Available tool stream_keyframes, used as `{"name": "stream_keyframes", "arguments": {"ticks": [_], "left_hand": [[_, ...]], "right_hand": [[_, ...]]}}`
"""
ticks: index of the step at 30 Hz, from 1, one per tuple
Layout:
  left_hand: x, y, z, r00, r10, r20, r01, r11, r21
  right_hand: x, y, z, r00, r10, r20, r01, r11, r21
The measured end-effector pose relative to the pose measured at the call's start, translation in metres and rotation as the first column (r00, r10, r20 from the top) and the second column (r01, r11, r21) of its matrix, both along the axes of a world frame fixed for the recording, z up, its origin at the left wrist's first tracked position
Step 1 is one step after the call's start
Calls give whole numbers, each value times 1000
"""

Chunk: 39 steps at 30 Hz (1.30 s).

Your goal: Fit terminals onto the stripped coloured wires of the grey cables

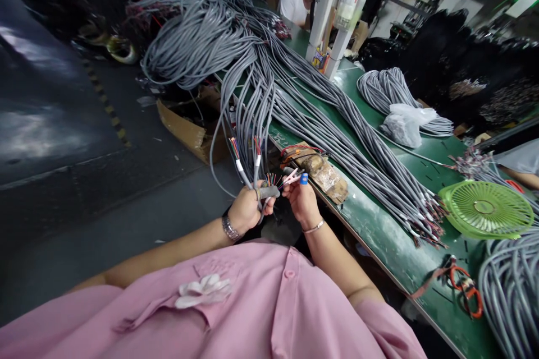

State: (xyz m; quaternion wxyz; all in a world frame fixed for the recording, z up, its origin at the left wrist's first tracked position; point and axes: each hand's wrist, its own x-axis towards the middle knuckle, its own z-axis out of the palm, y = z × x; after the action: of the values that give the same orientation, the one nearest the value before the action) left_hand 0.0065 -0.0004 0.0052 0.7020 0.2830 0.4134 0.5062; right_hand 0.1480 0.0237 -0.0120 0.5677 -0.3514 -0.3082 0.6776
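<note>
My left hand (pixel 246 208) is closed around grey cables (pixel 248 179). Their outer jackets are cut back, and thin coloured wires (pixel 234 147) fan out of the ends above white bands. A grey cover (pixel 269 192) wraps a finger of this hand. Close beside it, my right hand (pixel 304 206) pinches a small pale pink tool (pixel 292 177), its kind too small to make out. Fine coloured wires (pixel 273 178) stick up between the two hands. Something blue (pixel 304 178) sits at a right fingertip, perhaps a finger cover.
Long grey cable bundles (pixel 345 118) run across the green table (pixel 370 207). Taped cardboard (pixel 324 174) lies at its near edge. A green fan (pixel 484 207), orange-handled scissors (pixel 465 291) and a plastic bag (pixel 406 123) are on the right. An open carton (pixel 185 126) stands below. A person (pixel 295 3) is behind.
</note>
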Motion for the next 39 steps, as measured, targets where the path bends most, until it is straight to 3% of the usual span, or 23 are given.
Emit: {"name": "stream_keyframes", "arguments": {"ticks": [4, 12, 21, 25, 31, 36, 39], "left_hand": [[2, 1, -1, 1000, 4, -2, -4, 1000, -15], [4, 1, -5, 999, 5, -46, -6, 1000, -24], [-1, -9, -4, 999, 17, -48, -16, 1000, 15], [-4, -17, -2, 996, 27, -80, -23, 999, 48], [-5, -24, -8, 990, -4, -139, 14, 997, 72], [-6, -25, -12, 957, -111, -269, 145, 983, 109], [-7, -24, -12, 969, -99, -228, 120, 989, 82]], "right_hand": [[-1, 6, 1, 990, 8, -141, -26, 992, -126], [-6, 6, 7, 985, -104, -137, 80, 983, -166], [5, -6, 3, 988, 92, -121, -108, 985, -134], [8, -24, -2, 977, 212, -25, -213, 975, -54], [-1, -36, 5, 968, 61, 243, -72, 997, 36], [-1, -33, 13, 951, 70, 300, -86, 995, 41], [0, -31, 12, 946, 42, 322, -52, 998, 21]]}}
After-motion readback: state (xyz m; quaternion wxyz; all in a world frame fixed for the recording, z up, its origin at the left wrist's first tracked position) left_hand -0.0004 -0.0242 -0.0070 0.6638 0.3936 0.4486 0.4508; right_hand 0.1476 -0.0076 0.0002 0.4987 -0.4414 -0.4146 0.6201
